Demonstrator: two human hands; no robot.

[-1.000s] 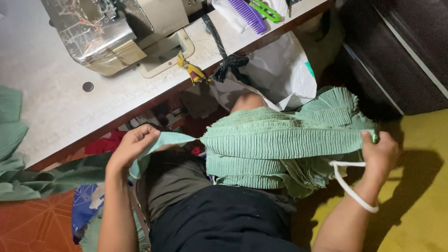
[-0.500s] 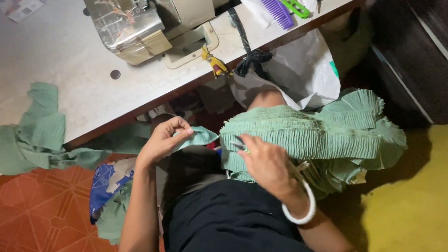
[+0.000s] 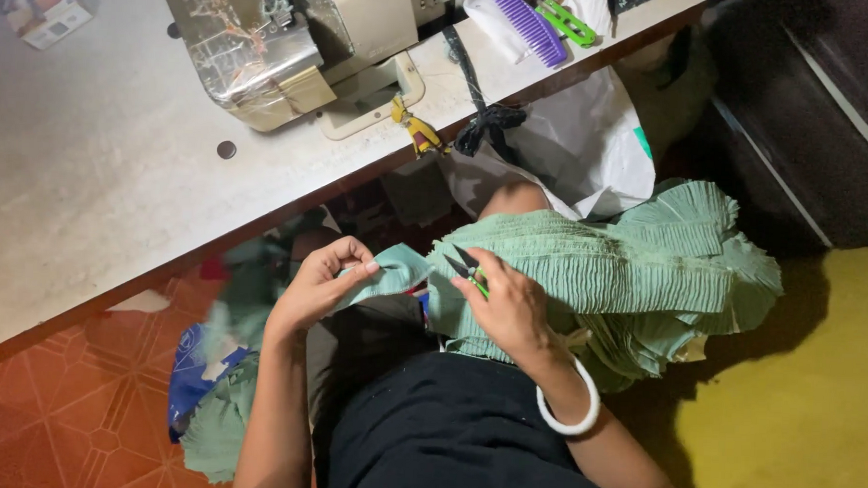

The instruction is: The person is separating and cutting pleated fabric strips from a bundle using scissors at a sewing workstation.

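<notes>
Mid-frame, I see left hand (image 3: pixel 319 286) pinching strip end of green pleated fabric (image 3: pixel 606 274) on lap; right hand (image 3: pixel 509 309) gripping small thread snips (image 3: pixel 466 267). Trimming step, I judge; next needs strip taut, blades at edge.

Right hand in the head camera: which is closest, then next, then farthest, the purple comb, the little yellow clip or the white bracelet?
From the right hand:
1. White bracelet, on that hand's own wrist.
2. Yellow clip, up at the table's front edge.
3. Purple comb, farthest, at the table's far end.
</notes>
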